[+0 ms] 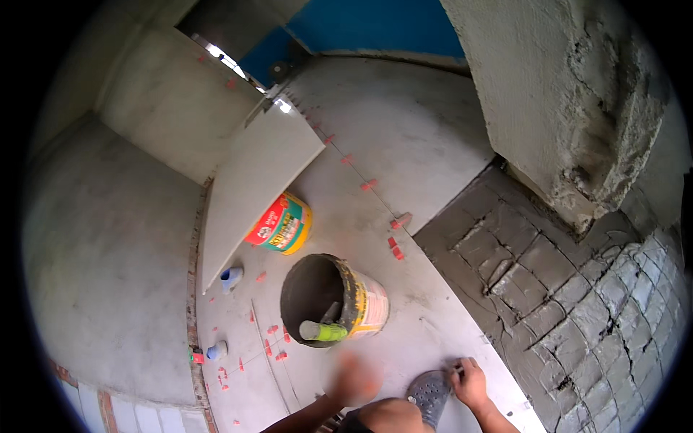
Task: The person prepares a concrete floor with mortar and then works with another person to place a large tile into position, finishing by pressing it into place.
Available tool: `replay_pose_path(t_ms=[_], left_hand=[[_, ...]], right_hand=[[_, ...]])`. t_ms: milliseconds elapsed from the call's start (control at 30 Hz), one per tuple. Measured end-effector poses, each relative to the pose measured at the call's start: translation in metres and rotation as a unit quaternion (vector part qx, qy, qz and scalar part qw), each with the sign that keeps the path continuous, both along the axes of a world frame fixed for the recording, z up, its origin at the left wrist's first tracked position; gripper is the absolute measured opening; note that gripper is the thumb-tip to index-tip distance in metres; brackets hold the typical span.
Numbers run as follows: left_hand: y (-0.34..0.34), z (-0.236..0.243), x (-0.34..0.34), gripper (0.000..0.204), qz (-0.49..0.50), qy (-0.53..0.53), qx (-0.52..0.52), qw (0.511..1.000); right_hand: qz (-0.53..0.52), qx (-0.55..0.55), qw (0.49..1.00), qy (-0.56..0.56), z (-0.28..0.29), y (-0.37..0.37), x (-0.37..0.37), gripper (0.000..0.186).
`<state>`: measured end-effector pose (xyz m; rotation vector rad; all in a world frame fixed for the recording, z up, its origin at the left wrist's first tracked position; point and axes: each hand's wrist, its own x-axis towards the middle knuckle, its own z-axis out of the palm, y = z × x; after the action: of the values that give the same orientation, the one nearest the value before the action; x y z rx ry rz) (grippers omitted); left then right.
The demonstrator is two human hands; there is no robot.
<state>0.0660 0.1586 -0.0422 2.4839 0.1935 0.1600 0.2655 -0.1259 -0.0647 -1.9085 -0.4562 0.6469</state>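
Observation:
My left hand (pixel 354 379) is smeared by motion just below a mortar bucket (pixel 372 307). A green-handled tool (pixel 328 332) stands tilted inside that bucket. My right hand (pixel 469 382) is closed at the lower right, its fingers pinched round something small that I cannot make out. It is beside my foot in a grey clog (pixel 429 397), on the pale floor tiles (pixel 440 317) near their edge. Small red tile clips (pixel 395 247) lie scattered and line the joints.
A large tile (pixel 256 162) leans over a colourful bucket (pixel 289 227). Blue-and-white suction cups (pixel 231 278) sit at left. Combed grey mortar (pixel 592 325) covers the floor at right, below a rough concrete column (pixel 556 108). A blue wall (pixel 375 25) is at the back.

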Motion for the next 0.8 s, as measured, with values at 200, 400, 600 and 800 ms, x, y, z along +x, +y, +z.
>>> replay_pose_path(t_ms=[200,400,600,800], left_hand=[[-0.082,0.033,0.082,0.012,0.019,0.163,-0.301,0.940],[-0.101,0.045,0.126,0.012,0.046,0.345,-0.617,0.705],[-0.084,0.016,0.134,0.033,0.015,0.373,-0.598,0.709],[-0.060,0.011,0.174,0.024,0.182,0.072,-0.205,0.959]], right_hand=[[0.088,0.196,0.968,0.128,0.043,0.020,0.000,0.040],[0.147,0.096,0.978,0.110,0.069,0.018,0.028,0.029],[0.180,0.012,0.983,0.026,0.083,0.026,0.044,0.021],[0.137,-0.077,0.986,-0.060,0.094,0.043,0.089,0.014]])
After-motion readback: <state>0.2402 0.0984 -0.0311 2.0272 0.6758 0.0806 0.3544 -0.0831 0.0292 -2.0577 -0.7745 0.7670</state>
